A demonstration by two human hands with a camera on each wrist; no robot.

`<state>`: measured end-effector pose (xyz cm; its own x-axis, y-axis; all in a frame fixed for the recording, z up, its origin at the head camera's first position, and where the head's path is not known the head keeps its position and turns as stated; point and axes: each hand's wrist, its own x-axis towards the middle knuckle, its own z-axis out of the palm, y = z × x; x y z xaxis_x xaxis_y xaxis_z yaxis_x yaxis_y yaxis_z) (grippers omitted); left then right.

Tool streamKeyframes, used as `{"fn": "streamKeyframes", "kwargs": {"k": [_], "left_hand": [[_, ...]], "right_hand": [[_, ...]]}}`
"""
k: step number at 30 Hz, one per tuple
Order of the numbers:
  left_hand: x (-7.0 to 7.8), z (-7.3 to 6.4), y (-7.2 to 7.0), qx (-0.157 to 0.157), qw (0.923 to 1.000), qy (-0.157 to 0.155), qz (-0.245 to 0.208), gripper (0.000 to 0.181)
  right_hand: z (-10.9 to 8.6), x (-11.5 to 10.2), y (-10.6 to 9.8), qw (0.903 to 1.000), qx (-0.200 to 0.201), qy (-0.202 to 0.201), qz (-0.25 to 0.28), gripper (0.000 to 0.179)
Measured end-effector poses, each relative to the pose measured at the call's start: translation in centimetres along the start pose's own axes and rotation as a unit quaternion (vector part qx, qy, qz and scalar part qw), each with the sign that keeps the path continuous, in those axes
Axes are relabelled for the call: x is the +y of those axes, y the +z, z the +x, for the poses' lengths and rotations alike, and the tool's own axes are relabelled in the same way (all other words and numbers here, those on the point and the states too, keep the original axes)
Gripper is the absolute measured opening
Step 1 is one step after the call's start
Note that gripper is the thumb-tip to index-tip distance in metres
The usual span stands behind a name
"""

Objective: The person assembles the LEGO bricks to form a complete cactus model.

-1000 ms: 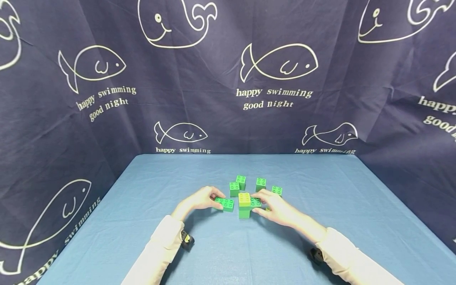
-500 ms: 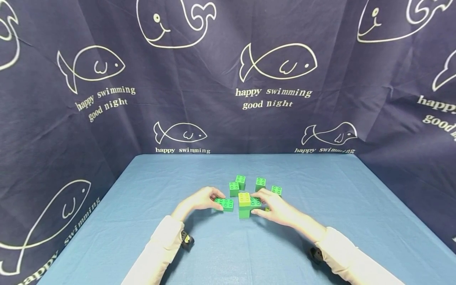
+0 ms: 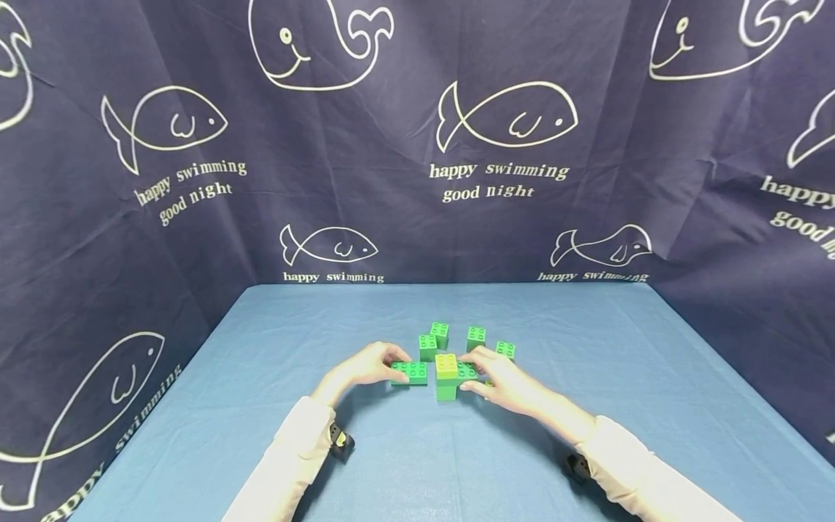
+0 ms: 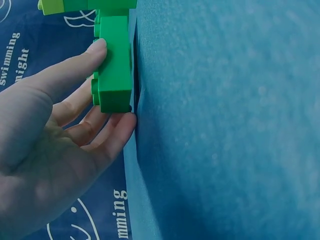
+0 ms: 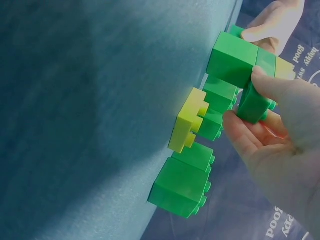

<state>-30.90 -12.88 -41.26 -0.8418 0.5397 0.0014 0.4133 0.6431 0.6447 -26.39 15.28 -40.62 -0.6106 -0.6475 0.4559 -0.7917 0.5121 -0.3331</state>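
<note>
My left hand [image 3: 373,365] pinches a long green toy building brick [image 3: 416,373] low over the blue tabletop, thumb on its near side. In the left wrist view the brick's studs face away from the cloth. Just right of it stands a small stack: a green block [image 3: 446,392] at the bottom, a green brick [image 3: 467,370] across it jutting right, and a yellow brick [image 3: 446,362] on top. My right hand [image 3: 505,380] grips the jutting green brick between thumb and fingers. A narrow gap separates the stack from the long brick in the head view.
Behind the hands stand several loose green blocks [image 3: 476,337], two of them close together [image 3: 427,349]. A yellow brick [image 5: 187,120] lies near the right hand, mostly hidden in the head view. Dark blue printed curtains [image 3: 417,145] enclose the table's back and sides.
The long green brick in my left hand has turned slightly and now lies squarer to the stack. My right hand and the stack stay almost the same.
</note>
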Motion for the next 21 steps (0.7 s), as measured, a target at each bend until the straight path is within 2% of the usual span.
{"fn": "streamKeyframes", "kwargs": {"k": [16,21], "left_hand": [[0.39,-0.47,-0.72,0.029,0.9993,0.020,-0.008,0.036],[0.77,-0.58,-0.93,0.044,0.9977,0.043,-0.026,0.036]], "right_hand": [[0.12,0.08,-0.07,1.0000,0.000,0.001,0.001,0.037],[0.09,0.04,-0.06,0.9999,-0.003,0.009,0.004,0.037]]}}
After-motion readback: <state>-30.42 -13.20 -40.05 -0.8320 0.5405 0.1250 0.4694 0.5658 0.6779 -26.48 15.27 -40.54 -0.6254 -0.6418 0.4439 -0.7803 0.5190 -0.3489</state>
